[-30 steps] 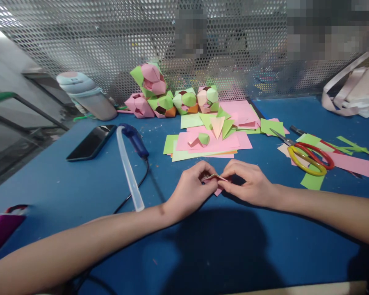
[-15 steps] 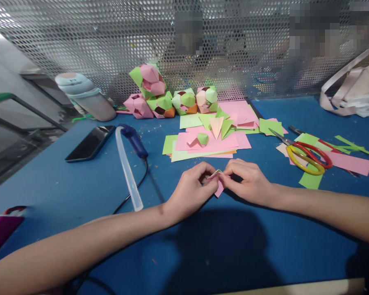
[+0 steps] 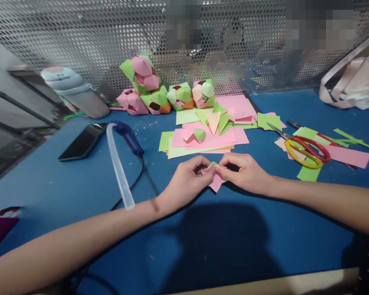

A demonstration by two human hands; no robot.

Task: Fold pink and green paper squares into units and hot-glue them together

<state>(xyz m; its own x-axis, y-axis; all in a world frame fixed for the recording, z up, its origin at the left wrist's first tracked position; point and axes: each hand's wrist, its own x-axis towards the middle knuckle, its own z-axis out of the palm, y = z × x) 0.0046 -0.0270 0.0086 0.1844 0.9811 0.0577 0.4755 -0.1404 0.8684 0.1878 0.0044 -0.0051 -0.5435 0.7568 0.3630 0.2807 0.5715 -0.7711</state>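
Observation:
A small folded pink and green paper (image 3: 215,183) is pinched between both hands near the middle of the blue table (image 3: 233,246). My left hand (image 3: 187,180) grips its left side, thumb on top. My right hand (image 3: 246,174) is closed on its right side, thumb and forefinger together. Just beyond the hands lies a stack of pink, green and orange paper sheets (image 3: 184,152), with a small curled green and pink piece (image 3: 199,134) on top. Folded green and peach pieces (image 3: 213,122) rest behind it.
Several folded paper balls (image 3: 155,100) stand at the back by a perforated metal panel (image 3: 110,37). Scissors (image 3: 318,147) lie among scraps at right. A phone (image 3: 83,141), a glue gun (image 3: 129,137) with a glue stick (image 3: 119,168) and a bottle (image 3: 76,92) are at left.
The folded paper has tipped, so more of its pink face shows between my fingers. Both hands still hold it. The whole view has shifted slightly.

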